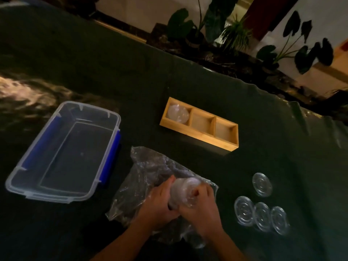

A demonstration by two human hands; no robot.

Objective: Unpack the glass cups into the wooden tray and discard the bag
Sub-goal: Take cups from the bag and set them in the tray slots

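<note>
Both the left hand (158, 202) and right hand (199, 206) grip a glass cup (183, 191) over the plastic bag (148, 166) on the counter (263, 147), so clinging film or slick glass could make it slip before reaching the wooden tray (199, 137)

glass cups 2 (178, 113) | glass lids 4 (262, 184) | wooden tray 1 (205, 138) | plastic bag 1 (148, 166) | plastic bin 1 (17, 182)
</note>
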